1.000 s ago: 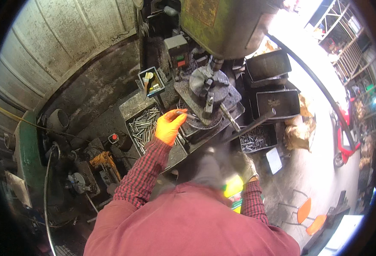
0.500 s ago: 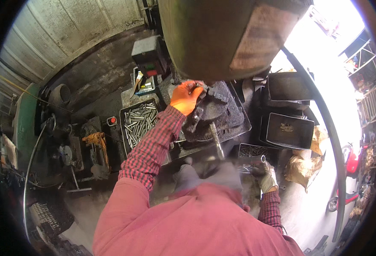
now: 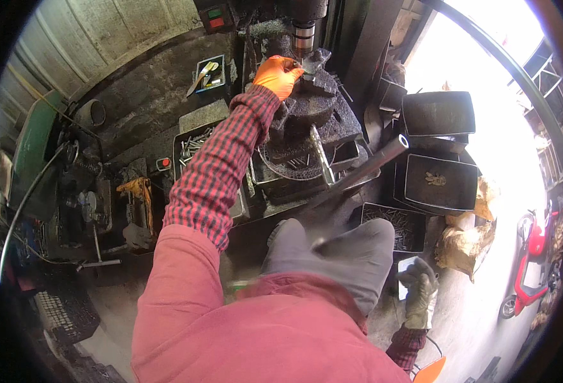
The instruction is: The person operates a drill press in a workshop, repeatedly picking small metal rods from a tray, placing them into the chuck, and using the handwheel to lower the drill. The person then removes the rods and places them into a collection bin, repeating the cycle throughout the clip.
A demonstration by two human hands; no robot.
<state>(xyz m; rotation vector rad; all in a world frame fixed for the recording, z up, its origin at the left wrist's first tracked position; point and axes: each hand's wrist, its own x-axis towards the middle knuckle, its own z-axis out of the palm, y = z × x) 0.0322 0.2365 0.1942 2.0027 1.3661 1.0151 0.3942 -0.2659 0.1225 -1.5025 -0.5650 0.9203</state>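
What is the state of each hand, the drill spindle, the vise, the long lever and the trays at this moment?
Left hand: orange glove, reaching onto the vise beneath the spindle.
Right hand: grey glove, hanging low at the side, holding nothing visible.
Drill spindle: raised above the vise.
Vise: sits on the machine table.
Long lever: untouched.
Tray of metal parts: filled.
Black tray: nearly empty.

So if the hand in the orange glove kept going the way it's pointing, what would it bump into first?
Most likely the small metal piece under the drill spindle. The left hand points right towards it, and its fingertips look to be at it already, though depth is hard to judge.
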